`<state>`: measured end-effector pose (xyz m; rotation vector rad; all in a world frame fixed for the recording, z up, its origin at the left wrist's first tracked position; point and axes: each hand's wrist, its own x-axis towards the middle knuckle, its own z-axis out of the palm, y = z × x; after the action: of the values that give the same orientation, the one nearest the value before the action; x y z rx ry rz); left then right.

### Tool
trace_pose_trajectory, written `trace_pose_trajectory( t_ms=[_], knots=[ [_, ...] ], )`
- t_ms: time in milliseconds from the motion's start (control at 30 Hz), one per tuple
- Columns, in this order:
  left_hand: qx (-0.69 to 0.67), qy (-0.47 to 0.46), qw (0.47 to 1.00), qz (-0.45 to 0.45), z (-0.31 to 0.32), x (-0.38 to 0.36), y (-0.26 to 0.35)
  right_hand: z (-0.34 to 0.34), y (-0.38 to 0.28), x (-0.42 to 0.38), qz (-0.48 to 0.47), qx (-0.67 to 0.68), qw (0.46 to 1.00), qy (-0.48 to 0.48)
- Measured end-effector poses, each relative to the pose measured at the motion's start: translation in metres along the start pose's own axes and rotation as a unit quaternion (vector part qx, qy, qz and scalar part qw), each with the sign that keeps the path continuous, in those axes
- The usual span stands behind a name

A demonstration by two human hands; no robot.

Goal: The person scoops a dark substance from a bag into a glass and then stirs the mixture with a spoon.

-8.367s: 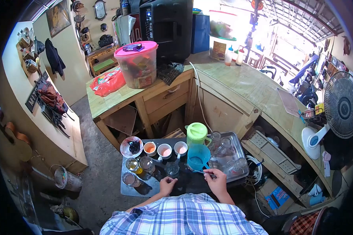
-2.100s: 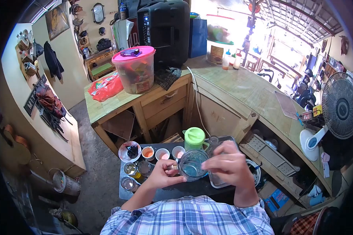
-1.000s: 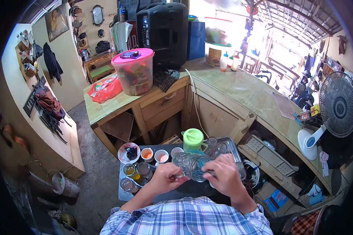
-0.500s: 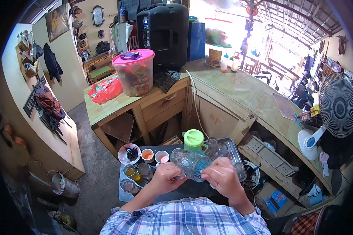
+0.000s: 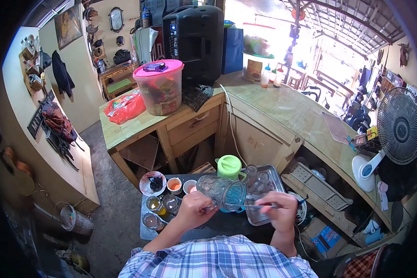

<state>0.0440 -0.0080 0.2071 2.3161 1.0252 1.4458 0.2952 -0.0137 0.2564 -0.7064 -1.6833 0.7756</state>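
My left hand [image 5: 194,207] is closed at the near side of a clear glass mug [image 5: 213,187], around its handle. The mug lies tilted over, mouth toward the right, with a bluish tint showing through its rim. My right hand [image 5: 279,211] pinches a thin metal utensil [image 5: 245,205], whose far end reaches the mouth of the mug. Just behind the mug stands a light-green lidded pitcher [image 5: 229,167]. To the left are a white cup with orange contents [image 5: 174,185], another white cup [image 5: 189,186] and a glass of yellow liquid [image 5: 155,205].
A metal tray [image 5: 275,178] with glasses sits at the right of the low dark table. A bowl with dark contents [image 5: 153,183] is at its left. Beyond, a wooden counter [image 5: 273,104] carries a pink-lidded bucket [image 5: 158,90], a speaker and a white fan [image 5: 363,169].
My right hand has moved right and back from the mug's mouth, and the metal utensil now shows between them. The mug has shifted slightly left, still in my left hand.
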Motion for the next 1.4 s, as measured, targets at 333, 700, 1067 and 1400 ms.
trace_pose_trajectory(
  t_ms=[333, 700, 1067, 1400],
  knots=[
    [-0.002, -0.013, 1.0, 0.004, -0.003, 0.003, 0.003, 0.01, 0.02, 0.0, 0.049, 0.059, 0.997, 0.014],
    [-0.015, -0.02, 0.999, -0.023, 0.003, 0.002, -0.001, 0.016, 0.013, -0.004, 0.056, 0.127, 0.99, 0.028],
    [-0.043, -0.042, 0.996, -0.061, 0.0, 0.001, 0.002, 0.002, 0.009, -0.002, -0.078, -0.071, 0.994, -0.019],
    [-0.157, -0.085, 0.977, -0.117, 0.0, -0.004, 0.001, -0.002, 0.007, 0.01, -0.144, -0.154, 0.977, -0.036]
  ],
)
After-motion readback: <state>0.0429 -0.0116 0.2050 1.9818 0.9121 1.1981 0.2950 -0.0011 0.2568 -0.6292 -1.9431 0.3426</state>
